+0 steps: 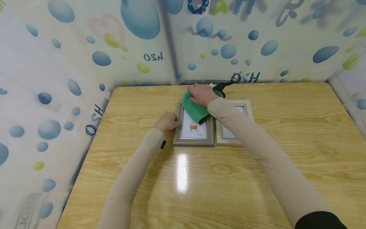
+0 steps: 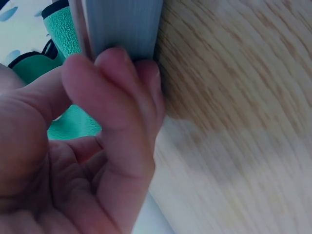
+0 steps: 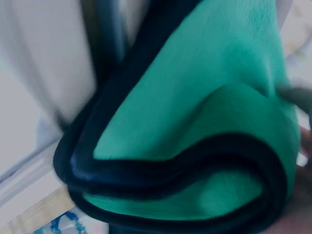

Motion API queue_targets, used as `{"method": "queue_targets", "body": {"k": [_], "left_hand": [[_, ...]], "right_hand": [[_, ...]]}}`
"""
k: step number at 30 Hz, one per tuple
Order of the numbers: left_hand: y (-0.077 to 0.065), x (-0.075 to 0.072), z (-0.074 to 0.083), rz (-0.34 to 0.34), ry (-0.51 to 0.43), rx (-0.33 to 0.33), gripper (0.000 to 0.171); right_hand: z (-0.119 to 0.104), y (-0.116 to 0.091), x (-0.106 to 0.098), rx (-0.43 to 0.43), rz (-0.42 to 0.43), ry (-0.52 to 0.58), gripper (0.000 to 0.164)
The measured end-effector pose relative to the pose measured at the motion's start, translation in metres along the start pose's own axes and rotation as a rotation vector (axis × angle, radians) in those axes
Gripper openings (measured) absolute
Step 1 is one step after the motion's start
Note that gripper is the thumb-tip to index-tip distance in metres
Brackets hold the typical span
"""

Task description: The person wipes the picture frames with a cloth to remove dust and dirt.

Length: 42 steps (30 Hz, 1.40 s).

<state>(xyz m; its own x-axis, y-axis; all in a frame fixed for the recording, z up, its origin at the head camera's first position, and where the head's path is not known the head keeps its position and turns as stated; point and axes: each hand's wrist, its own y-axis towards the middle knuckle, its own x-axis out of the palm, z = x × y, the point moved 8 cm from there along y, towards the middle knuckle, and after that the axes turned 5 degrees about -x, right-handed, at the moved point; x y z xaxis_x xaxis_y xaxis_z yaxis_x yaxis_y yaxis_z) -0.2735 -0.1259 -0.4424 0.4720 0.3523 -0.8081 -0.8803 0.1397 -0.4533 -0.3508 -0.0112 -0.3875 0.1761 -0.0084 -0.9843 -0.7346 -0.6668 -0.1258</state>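
Note:
A grey picture frame [image 1: 194, 143] lies on the table, with a small cartoon figure on the white sheet inside. My left hand [image 1: 166, 121] holds its left edge; in the left wrist view the bent fingers [image 2: 119, 92] touch the side of the frame [image 2: 122, 24]. My right hand [image 1: 202, 94] grips a green cloth [image 1: 194, 106] with black edging over the frame's upper part. The cloth covers part of the picture. In the right wrist view the folded cloth [image 3: 195, 97] hides most of that hand.
A cream picture frame [image 1: 228, 142] lies just right of the grey one, partly hidden by my right forearm. Both lie on a wooden table [image 1: 291, 127]. Behind stands a patterned wall covering [image 1: 183, 47] with blue spots, close to the table's far edge.

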Motion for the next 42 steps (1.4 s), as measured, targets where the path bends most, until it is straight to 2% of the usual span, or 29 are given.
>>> {"method": "queue_targets", "body": {"k": [5, 7, 11, 16, 23, 28, 31, 35, 42], "left_hand": [[0.000, 0.000, -0.001, 0.002, -0.001, 0.006, 0.031], [0.000, -0.001, -0.001, 0.001, 0.002, 0.012, 0.031], [-0.002, -0.001, -0.003, -0.017, 0.008, 0.015, 0.028], [-0.002, -0.002, -0.004, -0.031, 0.004, 0.015, 0.026], [0.001, -0.003, -0.002, -0.056, 0.023, 0.022, 0.024], [0.002, -0.001, 0.000, -0.097, -0.023, 0.017, 0.018], [0.002, -0.002, 0.003, -0.096, -0.038, 0.040, 0.012], [0.003, -0.002, 0.004, -0.095, -0.037, 0.063, 0.018], [0.005, 0.000, 0.000, -0.123, -0.048, 0.038, 0.019]], "right_hand": [[-0.011, 0.004, 0.019, -0.002, -0.111, -0.049, 0.062], [-0.015, 0.007, 0.024, -0.001, -0.104, -0.063, 0.059], [-0.022, 0.012, 0.030, -0.004, -0.020, -0.048, 0.043], [-0.036, 0.018, 0.028, -0.029, 0.064, -0.035, 0.036], [-0.053, 0.030, 0.024, -0.081, 0.029, -0.032, 0.034], [-0.062, 0.032, 0.022, -0.111, -0.002, -0.043, 0.035], [-0.066, 0.031, 0.020, -0.133, -0.011, -0.047, 0.035], [-0.065, 0.027, 0.019, -0.166, -0.007, -0.035, 0.033], [-0.049, 0.020, 0.022, -0.190, -0.002, -0.018, 0.031]]}}
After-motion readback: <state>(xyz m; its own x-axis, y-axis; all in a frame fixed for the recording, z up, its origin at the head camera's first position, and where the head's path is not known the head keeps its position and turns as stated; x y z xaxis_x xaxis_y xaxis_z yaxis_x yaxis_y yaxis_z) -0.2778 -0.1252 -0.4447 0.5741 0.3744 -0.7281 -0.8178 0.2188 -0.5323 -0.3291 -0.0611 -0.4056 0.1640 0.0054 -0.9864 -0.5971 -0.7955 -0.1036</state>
